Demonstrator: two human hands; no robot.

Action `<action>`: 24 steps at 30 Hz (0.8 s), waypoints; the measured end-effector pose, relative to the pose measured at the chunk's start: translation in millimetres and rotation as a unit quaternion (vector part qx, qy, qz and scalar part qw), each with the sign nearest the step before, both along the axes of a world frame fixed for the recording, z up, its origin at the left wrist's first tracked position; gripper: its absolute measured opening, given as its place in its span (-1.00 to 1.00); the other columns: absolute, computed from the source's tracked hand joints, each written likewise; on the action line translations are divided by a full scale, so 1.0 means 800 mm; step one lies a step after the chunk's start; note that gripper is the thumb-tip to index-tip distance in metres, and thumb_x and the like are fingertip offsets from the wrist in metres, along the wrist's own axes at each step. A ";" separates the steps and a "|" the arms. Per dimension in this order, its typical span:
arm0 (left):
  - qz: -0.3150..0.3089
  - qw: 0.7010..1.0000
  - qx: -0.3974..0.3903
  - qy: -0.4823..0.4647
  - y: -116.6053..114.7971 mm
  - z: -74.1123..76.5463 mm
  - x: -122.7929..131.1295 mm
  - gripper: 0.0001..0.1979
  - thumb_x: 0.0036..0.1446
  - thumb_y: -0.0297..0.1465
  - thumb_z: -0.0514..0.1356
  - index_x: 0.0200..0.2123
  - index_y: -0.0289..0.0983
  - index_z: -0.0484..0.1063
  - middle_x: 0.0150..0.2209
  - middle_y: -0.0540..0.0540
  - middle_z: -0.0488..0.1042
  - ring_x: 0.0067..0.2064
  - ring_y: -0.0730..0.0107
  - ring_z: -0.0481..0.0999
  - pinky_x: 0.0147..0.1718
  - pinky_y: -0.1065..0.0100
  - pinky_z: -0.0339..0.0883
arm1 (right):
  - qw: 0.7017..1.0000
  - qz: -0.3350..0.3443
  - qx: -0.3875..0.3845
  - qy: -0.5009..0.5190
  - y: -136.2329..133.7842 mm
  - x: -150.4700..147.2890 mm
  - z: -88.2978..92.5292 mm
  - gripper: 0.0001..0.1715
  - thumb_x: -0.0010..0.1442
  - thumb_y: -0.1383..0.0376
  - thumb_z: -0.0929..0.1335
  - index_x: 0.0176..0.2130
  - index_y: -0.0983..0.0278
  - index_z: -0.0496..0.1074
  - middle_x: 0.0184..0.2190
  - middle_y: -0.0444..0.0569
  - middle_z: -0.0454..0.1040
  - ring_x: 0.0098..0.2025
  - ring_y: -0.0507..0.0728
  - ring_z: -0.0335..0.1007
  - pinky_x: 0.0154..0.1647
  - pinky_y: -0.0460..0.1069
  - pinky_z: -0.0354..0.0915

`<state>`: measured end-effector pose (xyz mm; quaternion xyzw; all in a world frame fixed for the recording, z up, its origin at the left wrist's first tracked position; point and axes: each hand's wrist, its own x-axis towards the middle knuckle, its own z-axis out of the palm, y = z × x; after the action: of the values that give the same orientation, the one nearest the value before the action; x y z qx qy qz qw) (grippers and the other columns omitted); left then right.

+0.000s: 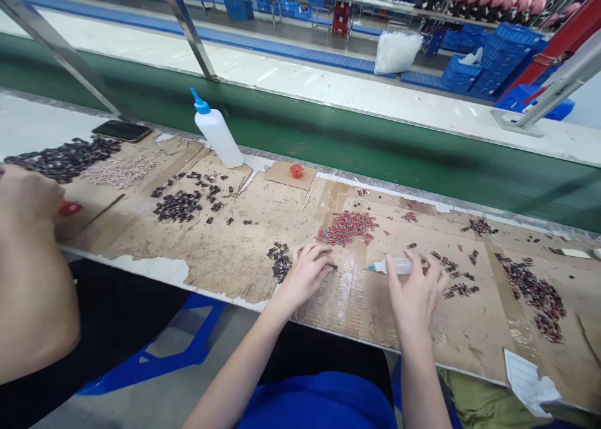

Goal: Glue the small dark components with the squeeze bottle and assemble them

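Observation:
My left hand (307, 272) is closed, with a small black part (335, 267) at its fingertips, low over the cardboard (253, 253). Just left of that hand lies a small pile of black parts (282, 267). My right hand (417, 288) grips a small white squeeze bottle (399, 266) between thumb and fingers. The bottle lies almost level, its thin blue tip pointing left toward my left hand. Beyond both hands is a heap of small red pieces with dark ends (347, 227). Scattered red-and-black parts (460, 289) sit right of my right hand.
A large white bottle (220, 138) with a blue nozzle stands at the back, near a red cap (296, 171). More black parts (178, 206) lie to the left, and red-and-black ones (535, 294) to the right. A co-worker's arm (32, 260) reaches in at left. Behind runs a green belt (328, 141).

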<state>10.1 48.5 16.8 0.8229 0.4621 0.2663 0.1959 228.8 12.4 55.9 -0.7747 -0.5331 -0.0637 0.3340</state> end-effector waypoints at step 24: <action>0.074 0.964 -0.052 -0.249 -0.013 0.025 0.010 -0.82 0.24 -0.42 0.12 -0.22 -0.24 0.54 -0.24 -0.14 0.62 -0.17 0.24 0.58 -0.14 0.27 0.45 | 0.899 0.277 -0.107 0.321 0.031 -0.058 0.007 -0.67 0.16 0.06 0.33 -0.32 0.24 0.55 -0.32 0.04 0.62 -0.35 0.18 0.54 -0.37 0.02 0.43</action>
<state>18.1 38.4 37.1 0.6825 0.4715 0.4524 0.3274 182.6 37.2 61.8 -0.6053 -0.5937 0.3408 0.4062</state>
